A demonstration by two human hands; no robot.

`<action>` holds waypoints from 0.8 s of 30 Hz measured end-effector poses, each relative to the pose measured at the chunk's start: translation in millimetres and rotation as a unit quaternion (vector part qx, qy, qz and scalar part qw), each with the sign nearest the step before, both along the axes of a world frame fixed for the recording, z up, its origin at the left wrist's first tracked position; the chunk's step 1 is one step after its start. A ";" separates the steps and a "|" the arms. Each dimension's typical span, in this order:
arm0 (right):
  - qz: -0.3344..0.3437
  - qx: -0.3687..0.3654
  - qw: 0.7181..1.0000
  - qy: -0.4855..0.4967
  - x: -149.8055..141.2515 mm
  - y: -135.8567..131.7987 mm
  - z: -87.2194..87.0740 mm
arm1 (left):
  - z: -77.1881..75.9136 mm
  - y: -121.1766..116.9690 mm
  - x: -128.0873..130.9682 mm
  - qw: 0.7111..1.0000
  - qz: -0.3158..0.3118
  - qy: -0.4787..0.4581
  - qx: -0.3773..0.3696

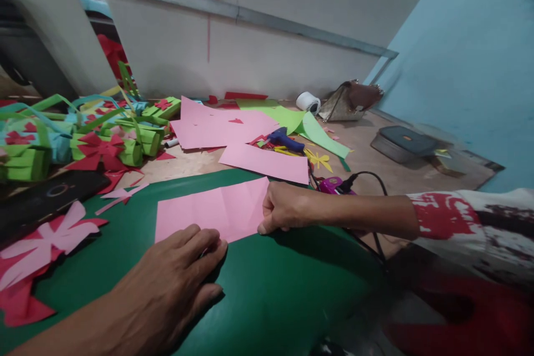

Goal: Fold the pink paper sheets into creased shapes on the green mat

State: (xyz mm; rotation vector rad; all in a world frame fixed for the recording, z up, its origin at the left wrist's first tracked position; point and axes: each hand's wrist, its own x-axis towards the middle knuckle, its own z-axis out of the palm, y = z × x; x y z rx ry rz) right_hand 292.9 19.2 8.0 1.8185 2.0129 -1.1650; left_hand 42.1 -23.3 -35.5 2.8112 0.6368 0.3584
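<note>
Pink paper sheet [200,208] lies on green mat [283,289]. Judged light, flexible, easily creased. Right grip [287,206] pinches right end; left grip [179,267] loose, thumb apart, at near edge. Hold by edges.

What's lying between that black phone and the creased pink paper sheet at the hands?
In the head view, thin pink paper scraps lie on the smooth green surface left of the sheet, with red paper by the phone.
</note>
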 end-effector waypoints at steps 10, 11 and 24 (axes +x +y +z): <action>-0.064 -0.006 0.997 -0.045 21.2 -8.8 10.1 | -4.1 -3.8 0.6 0.999 0.027 -0.023 -0.021; -0.067 -0.005 0.997 -0.045 23.6 -9.6 10.2 | -5.0 -4.7 0.5 0.999 0.031 -0.025 -0.020; -0.015 0.122 0.990 -0.062 14.0 -22.7 15.5 | -8.3 5.0 -5.1 0.988 0.030 0.015 0.152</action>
